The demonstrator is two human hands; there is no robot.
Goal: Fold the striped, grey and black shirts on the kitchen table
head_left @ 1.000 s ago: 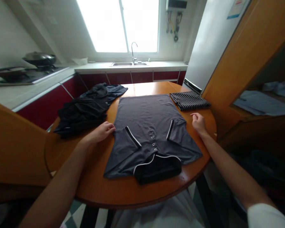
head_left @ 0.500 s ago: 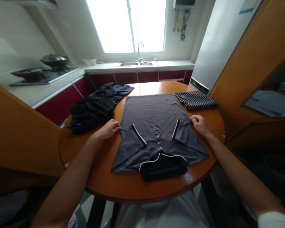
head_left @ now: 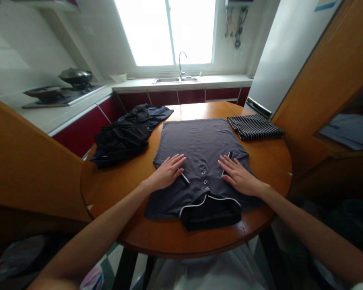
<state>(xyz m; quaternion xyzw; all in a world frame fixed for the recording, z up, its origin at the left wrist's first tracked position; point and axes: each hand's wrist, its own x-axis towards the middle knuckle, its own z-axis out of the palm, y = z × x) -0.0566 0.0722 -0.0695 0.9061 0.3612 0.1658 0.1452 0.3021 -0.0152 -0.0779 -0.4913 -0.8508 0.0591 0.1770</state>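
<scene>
A dark grey polo shirt (head_left: 196, 141) lies front up on the round wooden table (head_left: 117, 189), its black, white-edged collar (head_left: 211, 217) towards me. Both short sleeves are turned inward over the front, beside the row of buttons. Flat on the left sleeve, fingers stretched, rests my left hand (head_left: 166, 173), covering part of the black-and-white cuff. My right hand (head_left: 238, 175) lies spread over the right sleeve and hides most of its cuff. Neither hand grips the cloth.
A heap of dark clothes (head_left: 124, 137) sits at the table's left. At the back right lies a folded black-and-white striped cloth (head_left: 255, 127). Beyond the table are a counter with a sink (head_left: 175, 79), a stove with pans (head_left: 75, 76) and a fridge (head_left: 278, 52).
Both hands have let go of the shirt's side edges and moved inward onto the folded sleeves, fingers now spread flat. The shirt keeps its shape. The view has shifted slightly.
</scene>
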